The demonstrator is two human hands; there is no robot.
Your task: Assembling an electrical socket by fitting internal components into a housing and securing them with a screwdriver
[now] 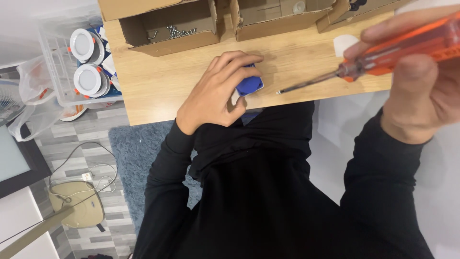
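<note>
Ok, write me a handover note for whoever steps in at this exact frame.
Left hand: pressing a small blue part against the wooden table, near its front edge.
Right hand: holding an orange-handled screwdriver, tip raised and apart from the part.
Cardboard box with loose screws behind.
Done: part is steadied.
Left: tip not yet on the part.

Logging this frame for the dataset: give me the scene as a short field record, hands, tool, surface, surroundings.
left hand: left hand cupped over a small blue part, pressing it on the table
right hand: right hand raised, gripping an orange-handled screwdriver
tool tip: points toward the blue part, apart from it
surface: wooden table
behind: open cardboard box with loose screws
floor, left: clear crate with round white light fittings
</note>
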